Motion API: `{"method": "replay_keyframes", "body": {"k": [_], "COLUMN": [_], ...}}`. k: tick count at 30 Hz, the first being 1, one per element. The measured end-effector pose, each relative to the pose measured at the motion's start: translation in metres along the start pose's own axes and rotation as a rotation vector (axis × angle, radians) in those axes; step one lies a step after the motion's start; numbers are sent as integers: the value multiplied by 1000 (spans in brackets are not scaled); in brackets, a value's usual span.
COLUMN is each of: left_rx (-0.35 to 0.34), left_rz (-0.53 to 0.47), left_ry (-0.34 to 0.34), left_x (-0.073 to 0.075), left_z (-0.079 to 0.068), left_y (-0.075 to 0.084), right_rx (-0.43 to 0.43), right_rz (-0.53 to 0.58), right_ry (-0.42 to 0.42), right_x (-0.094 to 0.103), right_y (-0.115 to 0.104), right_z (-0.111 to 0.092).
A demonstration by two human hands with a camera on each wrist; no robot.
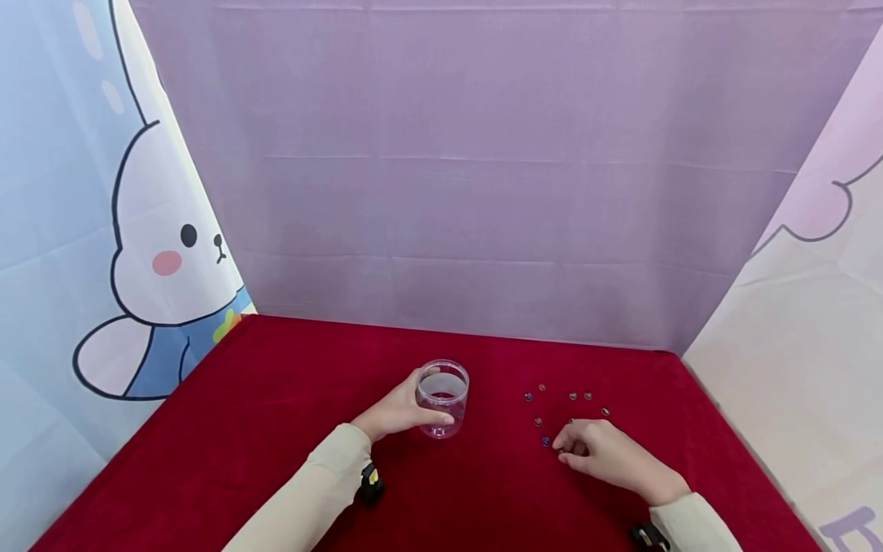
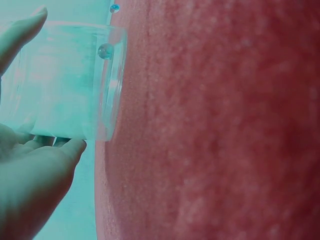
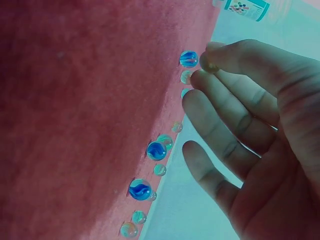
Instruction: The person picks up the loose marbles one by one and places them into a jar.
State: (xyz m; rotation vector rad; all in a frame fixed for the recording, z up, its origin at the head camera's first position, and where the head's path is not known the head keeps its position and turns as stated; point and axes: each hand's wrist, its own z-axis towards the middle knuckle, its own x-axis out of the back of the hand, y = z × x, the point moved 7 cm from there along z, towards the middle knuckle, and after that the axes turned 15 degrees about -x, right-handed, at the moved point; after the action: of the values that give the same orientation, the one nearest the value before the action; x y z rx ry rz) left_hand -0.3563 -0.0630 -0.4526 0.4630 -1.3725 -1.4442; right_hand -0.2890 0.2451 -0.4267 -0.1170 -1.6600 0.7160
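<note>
My left hand [image 1: 407, 410] holds a clear plastic jar [image 1: 441, 418], which stands upright with its open mouth up. The left wrist view shows the thumb on one side of the jar [image 2: 60, 85] and the other fingers opposite. My right hand [image 1: 603, 456] is low over the cloth, right of the jar. Between thumb and index finger it pinches a small amber-tinted glass marble [image 3: 209, 63], partly hidden by the fingers. A blue-swirled marble [image 3: 188, 59] lies right beside those fingertips. The other right fingers are slightly bent and hold nothing.
Several glass marbles, such as a reddish one [image 1: 538, 422] and a dark one [image 1: 605, 411], lie scattered around the right hand. Red cloth [image 1: 290, 383] covers the table. A lilac curtain [image 1: 469, 192] hangs behind it, with printed curtains at both sides.
</note>
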Motion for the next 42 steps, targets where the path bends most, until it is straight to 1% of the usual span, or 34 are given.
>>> {"method": "replay_keyframes", "body": {"k": [8,15,19,26,34,42], "left_rx": [0,11,14,11,15,17], "left_rz": [5,7,3,1,11,7], "left_ry": [0,1,1,1,3,1], "left_x": [0,0,0,0,1,0], "left_z": [0,-1,-1,-1,0,0], "left_y": [-2,-2,-1,0,-1,-3], "right_rx": [23,81,91,84,138,147], "right_rz": [-18,-28,-24,-38,-43,-37], "right_ry": [54,124,152,169,205,190], "right_x": [4,6,8,10,12,13], "right_y": [-5,-14,-19,-24,-35,-46], "right_z": [3,6,9,13,16,21]}}
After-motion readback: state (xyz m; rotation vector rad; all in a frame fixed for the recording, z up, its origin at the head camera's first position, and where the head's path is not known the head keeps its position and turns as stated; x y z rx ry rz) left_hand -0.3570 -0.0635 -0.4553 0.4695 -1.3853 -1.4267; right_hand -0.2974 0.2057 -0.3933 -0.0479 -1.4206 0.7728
